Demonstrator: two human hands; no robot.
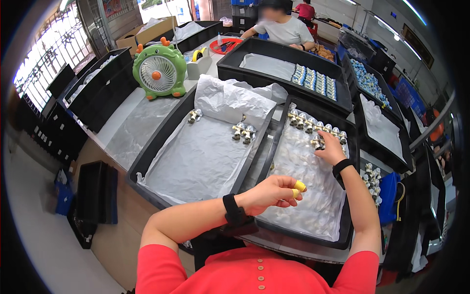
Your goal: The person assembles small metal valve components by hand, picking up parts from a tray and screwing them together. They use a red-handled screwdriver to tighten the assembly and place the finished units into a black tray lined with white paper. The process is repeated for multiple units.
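My right hand (331, 148) reaches into the right black tray (268, 161), its fingers closed on a small white, black and gold figurine (316, 141). Just beyond it, several like figurines (309, 122) stand in a row on the white lining. Over the near left part of that tray, my left hand (272, 194) has its fingers pinched together. Yellow covers (299, 185) sit on its fingertips, and what they may hold is hidden. On the paper of the left black tray (169, 139) lie a pair of figurines (243, 132) and a single one (195, 115).
A green animal-shaped fan (159, 71) stands beyond the left tray, near a tape dispenser (198, 61). Farther back, a black tray (230, 68) holds rows of blue and white pieces (314, 81). A blue bin (389, 198) is at the right. Another person (289, 32) sits opposite.
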